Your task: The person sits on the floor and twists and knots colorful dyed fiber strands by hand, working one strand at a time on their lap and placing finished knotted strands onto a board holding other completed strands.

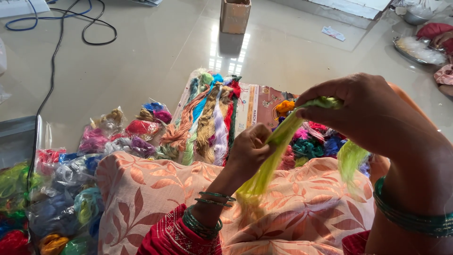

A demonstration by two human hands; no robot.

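**Lime thread stretched between two hands over the lap**

The right hand's (373,113) fingers (314,112) are pinched together on the top end of a lime-green thread bundle (276,146), holding it high so the strands hang straight and free. A second tuft of the same green falls behind that hand's wrist, to the right of the bundle. The left hand (250,148), lower down, has its fingers curled shut around the bundle's middle, so the length between the two hands runs taut on a slant; below the left hand the loose ends fan out and brush the peach leaf-print cloth (155,189) that covers the lap. Held this way, the thread keeps clear of the other colours. Green bangles (212,198) ring both wrists.

Just beyond the bundle lies a row of long skeins (207,118) in orange, tan, white, blue and red, laid side by side on a printed sheet (257,106) so each colour shows. To the right of the bundle, behind the right hand, sits a heap of tangled threads (314,144) in pink, teal and blue. Left of the bundle, clear bags of thread (94,137) crowd the floor (155,52) beside the lap. Well beyond, a small cardboard box (235,16) stands on the floor, a black cable (71,33) trails at the far left, and another person's hand rests by a metal tray (417,49) at the far right
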